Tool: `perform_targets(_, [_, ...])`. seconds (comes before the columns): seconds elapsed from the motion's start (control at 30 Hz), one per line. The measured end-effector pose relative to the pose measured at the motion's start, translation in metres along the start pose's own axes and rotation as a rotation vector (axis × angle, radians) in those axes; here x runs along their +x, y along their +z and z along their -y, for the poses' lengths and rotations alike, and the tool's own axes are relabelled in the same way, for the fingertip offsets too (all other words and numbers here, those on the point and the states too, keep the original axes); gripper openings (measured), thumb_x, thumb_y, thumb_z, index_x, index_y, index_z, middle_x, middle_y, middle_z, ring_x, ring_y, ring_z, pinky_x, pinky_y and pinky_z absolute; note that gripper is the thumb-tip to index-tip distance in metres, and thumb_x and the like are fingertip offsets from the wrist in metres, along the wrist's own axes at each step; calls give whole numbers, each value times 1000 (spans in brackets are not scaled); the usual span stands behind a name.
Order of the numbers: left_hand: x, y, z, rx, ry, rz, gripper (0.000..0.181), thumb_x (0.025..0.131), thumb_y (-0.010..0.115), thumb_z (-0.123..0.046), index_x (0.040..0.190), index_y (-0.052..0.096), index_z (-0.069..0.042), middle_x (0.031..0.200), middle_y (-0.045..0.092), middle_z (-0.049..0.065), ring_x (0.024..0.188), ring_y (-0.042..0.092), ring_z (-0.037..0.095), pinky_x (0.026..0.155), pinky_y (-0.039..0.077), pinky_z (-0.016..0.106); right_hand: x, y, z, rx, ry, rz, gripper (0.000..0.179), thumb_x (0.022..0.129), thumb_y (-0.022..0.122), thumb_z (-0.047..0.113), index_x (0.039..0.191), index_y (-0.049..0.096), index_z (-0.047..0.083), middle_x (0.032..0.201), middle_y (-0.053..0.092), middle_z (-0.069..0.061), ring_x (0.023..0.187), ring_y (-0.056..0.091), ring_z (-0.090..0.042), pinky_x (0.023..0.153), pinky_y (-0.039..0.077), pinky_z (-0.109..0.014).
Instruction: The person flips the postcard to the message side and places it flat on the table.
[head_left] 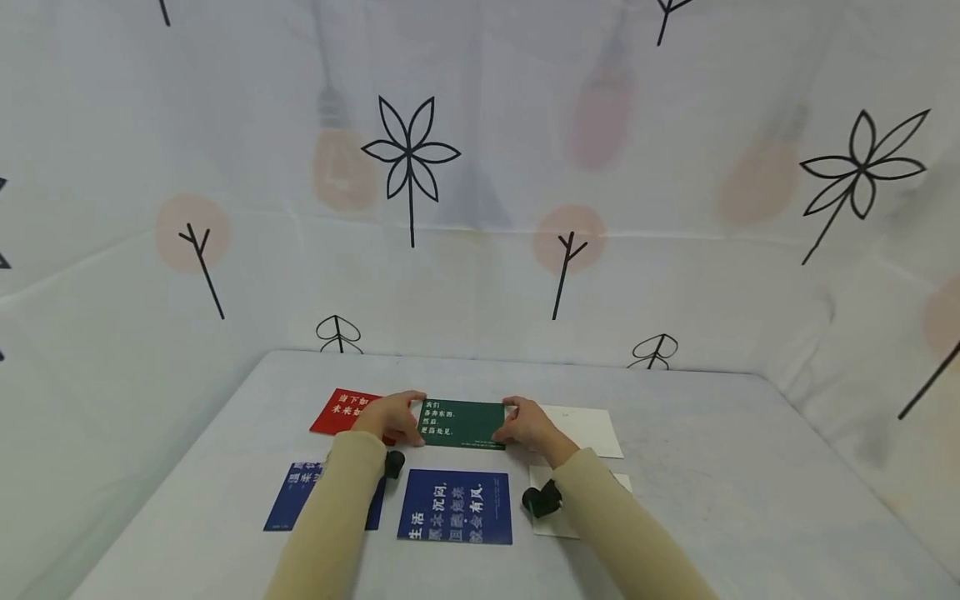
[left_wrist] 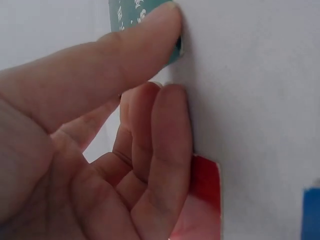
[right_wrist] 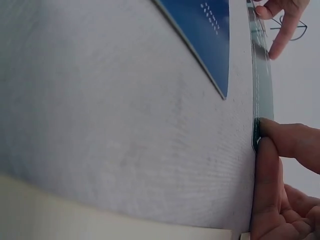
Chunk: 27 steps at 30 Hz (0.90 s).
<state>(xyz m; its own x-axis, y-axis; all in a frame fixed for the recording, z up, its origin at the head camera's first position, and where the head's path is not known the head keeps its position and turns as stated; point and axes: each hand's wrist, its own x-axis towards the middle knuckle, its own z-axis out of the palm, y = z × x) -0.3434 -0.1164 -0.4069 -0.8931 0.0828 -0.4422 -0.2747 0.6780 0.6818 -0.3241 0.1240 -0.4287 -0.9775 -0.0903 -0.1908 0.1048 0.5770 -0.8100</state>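
Note:
A green card [head_left: 461,423] with white lettering lies in the middle of the back row, a hand at each short end. My left hand [head_left: 393,417] grips its left end, thumb at the near corner and a finger at the far one. In the left wrist view the thumb [left_wrist: 145,45] overlaps the green corner. My right hand [head_left: 531,425] holds the opposite end; in the right wrist view its thumb [right_wrist: 290,140] and a finger meet at the card's corner. Left of it is a red card [head_left: 333,412], partly hidden behind my left hand.
In the front row are a blue card [head_left: 455,506] and another blue card [head_left: 288,500] partly under my left sleeve [head_left: 330,517]. A white card [head_left: 588,429] lies back right; a second pale card [head_left: 551,525] is half covered by my right forearm. A printed curtain [head_left: 480,292] hangs behind the table.

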Motion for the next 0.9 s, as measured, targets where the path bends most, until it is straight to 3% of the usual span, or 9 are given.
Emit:
perform_targets(0.23, [-6,-1,-7,58,-6,-15,84,69,80,2,140,39,-17,112,49,13,81,57,23,75,49,35,1,-2,0,63,-6,2,73,71,76,-5,134,40,0,82,54,-9,63,57,-16,58,45,-26])
perform_targets(0.47, [-3,0,-4,45,16,-13,87,68,79,3,142,36,-15,114,48,15,82,58,23,74,50,35,5,0,-2,124,-32,3,76,67,75,-11,131,37,5,79,52,-10,60,56,-18,56,48,-27])
perform_targets(0.57, [-1,0,-3,49,62,-21,88,67,80,4,140,35,-15,116,48,16,89,54,25,80,49,38,5,-1,-2,143,-42,-17,75,67,75,-12,129,38,6,79,49,-9,61,54,-18,56,50,-28])
perform_targets(0.7, [-7,1,-2,118,168,-67,85,65,81,2,137,37,-10,107,54,13,91,53,25,85,46,41,3,0,0,174,-61,-44,70,68,71,-15,128,39,3,82,48,-9,63,52,-19,59,53,-29])
perform_targets(0.8, [-12,2,-1,148,229,-115,80,65,81,0,134,40,-8,98,56,9,86,55,24,82,48,40,0,0,0,189,-71,-66,67,70,70,-15,128,41,-1,82,51,-11,62,54,-19,60,54,-31])
perform_targets(0.9, [-12,3,3,111,249,-143,75,68,79,-1,133,42,-9,91,56,8,81,54,22,77,49,37,-1,0,0,183,-53,-98,58,71,71,-12,124,46,-3,83,55,-11,64,57,-19,61,54,-32])
